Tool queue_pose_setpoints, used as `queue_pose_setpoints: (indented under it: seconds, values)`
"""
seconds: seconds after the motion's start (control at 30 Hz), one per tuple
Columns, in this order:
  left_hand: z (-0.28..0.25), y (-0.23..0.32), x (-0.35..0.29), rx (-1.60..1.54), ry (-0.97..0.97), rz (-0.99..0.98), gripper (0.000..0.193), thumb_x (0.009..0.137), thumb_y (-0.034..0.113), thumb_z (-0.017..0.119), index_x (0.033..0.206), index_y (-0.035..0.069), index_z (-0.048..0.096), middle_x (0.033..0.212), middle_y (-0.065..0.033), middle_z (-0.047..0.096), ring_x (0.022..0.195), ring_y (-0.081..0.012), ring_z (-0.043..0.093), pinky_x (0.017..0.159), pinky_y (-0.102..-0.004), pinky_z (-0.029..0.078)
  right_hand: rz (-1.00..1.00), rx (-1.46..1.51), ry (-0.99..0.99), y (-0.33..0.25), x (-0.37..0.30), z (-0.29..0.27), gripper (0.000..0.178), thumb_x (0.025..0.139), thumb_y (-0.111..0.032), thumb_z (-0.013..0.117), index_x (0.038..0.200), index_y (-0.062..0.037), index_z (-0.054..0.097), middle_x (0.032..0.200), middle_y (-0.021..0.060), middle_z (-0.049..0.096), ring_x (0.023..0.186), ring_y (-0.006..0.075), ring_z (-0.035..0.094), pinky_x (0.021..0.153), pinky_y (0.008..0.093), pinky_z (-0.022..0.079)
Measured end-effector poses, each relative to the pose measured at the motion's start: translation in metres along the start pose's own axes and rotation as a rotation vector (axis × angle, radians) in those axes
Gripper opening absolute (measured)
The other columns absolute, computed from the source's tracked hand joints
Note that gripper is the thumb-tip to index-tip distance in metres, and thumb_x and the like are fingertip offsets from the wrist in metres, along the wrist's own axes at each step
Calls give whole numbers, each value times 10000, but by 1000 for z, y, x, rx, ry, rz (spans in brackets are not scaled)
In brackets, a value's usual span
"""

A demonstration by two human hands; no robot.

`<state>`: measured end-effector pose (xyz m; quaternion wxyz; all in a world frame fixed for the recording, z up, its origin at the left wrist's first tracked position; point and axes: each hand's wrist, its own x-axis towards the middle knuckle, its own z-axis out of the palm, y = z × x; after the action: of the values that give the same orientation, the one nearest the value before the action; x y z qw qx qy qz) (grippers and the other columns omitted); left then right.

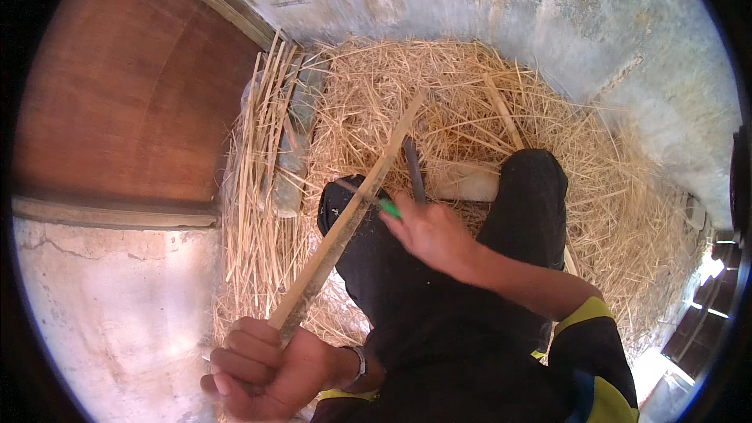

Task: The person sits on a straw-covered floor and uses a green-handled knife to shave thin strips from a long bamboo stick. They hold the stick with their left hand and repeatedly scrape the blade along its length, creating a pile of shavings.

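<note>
My left hand [270, 368], low on the left with a bracelet at its wrist, is closed round the lower end of a long split bamboo strip [333, 247]. The strip slants up and away over my left knee. In my right hand [439, 239] is a knife with a green handle [389, 207]. Its thin blade meets the strip near the knee; whether it cuts in is too small to tell. Just beyond the right hand, a dark flat metal blade [414, 170] points away from me; its near end is hidden. A pale block or log [464, 180] lies between my knees.
Straw-like shavings [439, 66] cover the ground ahead and to the right. A bundle of thin strips [258, 164] lies on the left beside the brown door panel [133, 86]. Another strip [504, 110] leans past my right knee. A worn plaster wall [486, 0] closes the far side.
</note>
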<state>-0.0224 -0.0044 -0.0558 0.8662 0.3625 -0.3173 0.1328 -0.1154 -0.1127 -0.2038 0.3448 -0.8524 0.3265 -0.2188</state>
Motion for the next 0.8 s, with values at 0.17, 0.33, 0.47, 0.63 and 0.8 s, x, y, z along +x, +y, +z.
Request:
queue_pose_setpoints:
  seconds: [0.17, 0.33, 0.47, 0.63, 0.8]
  values:
    - [0, 2, -1, 8, 28, -5, 291, 849, 106, 431, 623, 151, 253, 507, 36, 166, 442, -72, 145, 455, -264, 155, 19, -81, 56, 16, 9, -4, 277, 912, -277, 557, 900, -3, 518, 538, 201, 553, 496, 382, 585, 439, 476, 462]
    - [-2, 0, -3, -29, -51, -9, 289, 837, 102, 433, 622, 153, 247, 504, 31, 174, 436, -77, 146, 452, -265, 156, -28, -161, 40, 26, 9, -6, 299, 930, -294, 516, 887, 1, 527, 514, 167, 551, 487, 356, 598, 436, 449, 486]
    - [-7, 5, -2, -49, -93, 5, 279, 836, 100, 433, 627, 148, 254, 502, 23, 178, 423, -82, 145, 449, -265, 163, -5, -185, 15, 49, 24, -13, 272, 897, -272, 569, 877, -9, 504, 529, 176, 553, 501, 364, 591, 458, 456, 480]
    - [-4, 0, -6, -92, -212, -6, 271, 835, 87, 426, 631, 144, 257, 497, 23, 184, 417, -81, 144, 447, -264, 166, -131, -213, 64, 48, 32, -9, 247, 891, -260, 574, 906, -25, 499, 525, 157, 558, 502, 353, 596, 464, 462, 486]
    - [-16, -5, 12, -66, -80, -21, 276, 879, 135, 410, 646, 128, 263, 458, 18, 217, 358, -77, 175, 379, -263, 176, -80, -246, 22, 22, 30, -13, 255, 897, -269, 566, 915, -21, 506, 514, 150, 550, 485, 341, 594, 450, 447, 489]
